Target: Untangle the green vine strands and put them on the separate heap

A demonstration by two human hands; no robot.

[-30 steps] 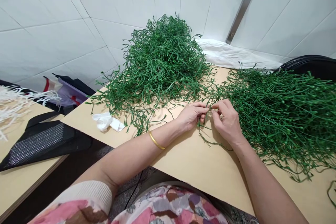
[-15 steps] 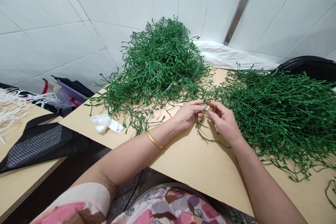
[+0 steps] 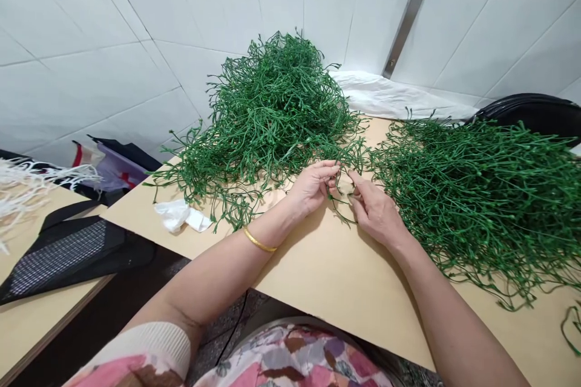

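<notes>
A thin green stem (image 3: pixel 336 199) hangs over the worktop (image 3: pixel 336 278), a pale wood-toned board, between the person's two hands and in front of two green heaps. The only likely container, a black mesh fabric piece (image 3: pixel 59 257) at far left, shows no contents that can be made out.

The left hand (image 3: pixel 315 187) reaches in with thumb and forefinger pinched together on the stem, the other fingers curled beneath; a gold bangle (image 3: pixel 258 240) circles its wrist. The right hand (image 3: pixel 376 208) faces it just beside, forefinger pointing forward and thumb lower, a gap between them; whether it grips a strand cannot be told.

Beyond the left hand rises a tall tangled heap of green budded stems (image 3: pixel 281 109), its loose strands spreading close to the fingers. A broader heap of green stems (image 3: pixel 481 193) crowds the right hand and forearm. A crumpled white tissue (image 3: pixel 179 216) lies at the worktop's left side. White crinkled sheeting (image 3: pixel 399 97) runs along the white tiled wall (image 3: pixel 227 6), below a slanting metal bar (image 3: pixel 405 30). A black rounded object (image 3: pixel 531 112) sits behind the right heap. White strands (image 3: pixel 31 184) lie at far left.
</notes>
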